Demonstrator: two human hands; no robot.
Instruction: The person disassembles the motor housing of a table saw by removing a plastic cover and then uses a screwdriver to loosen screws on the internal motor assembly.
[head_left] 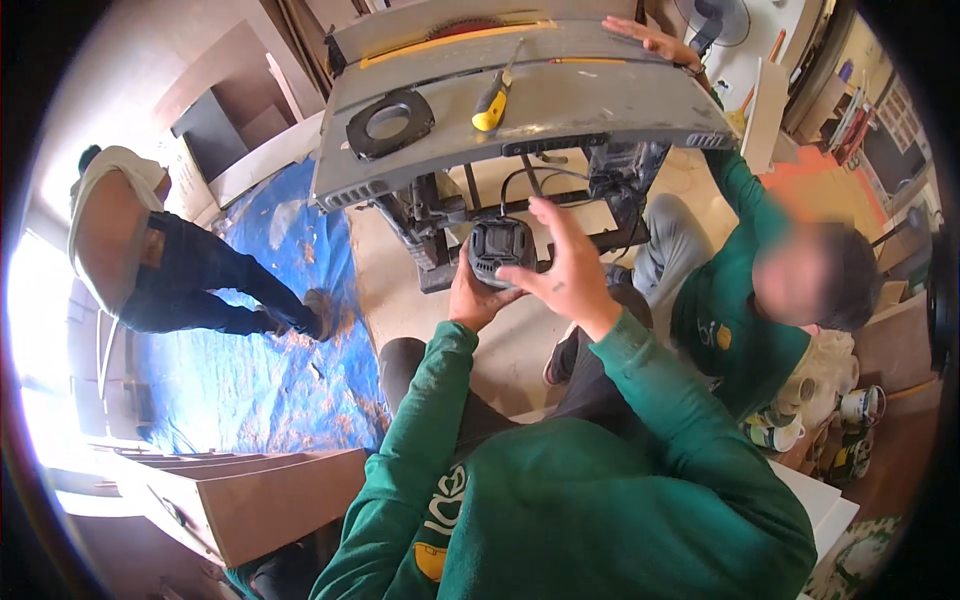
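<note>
My left hand cups a round black corded power tool from below and its left side. The tool has a vented cap turned up toward me, and a dark cord rises from its far side. I cannot make out its exact kind. My right hand is at its right, fingers spread and raised, the thumb reaching to the cap's near edge. Just beyond stands a grey table saw. On its top lie a black plate with a round hole and a yellow-and-black handled screwdriver.
A red saw blade shows at the table's far side, near a pencil. At right a crouching co-worker rests a hand on the tabletop. Another person bends over a blue tarp at left. A wooden box stands lower left.
</note>
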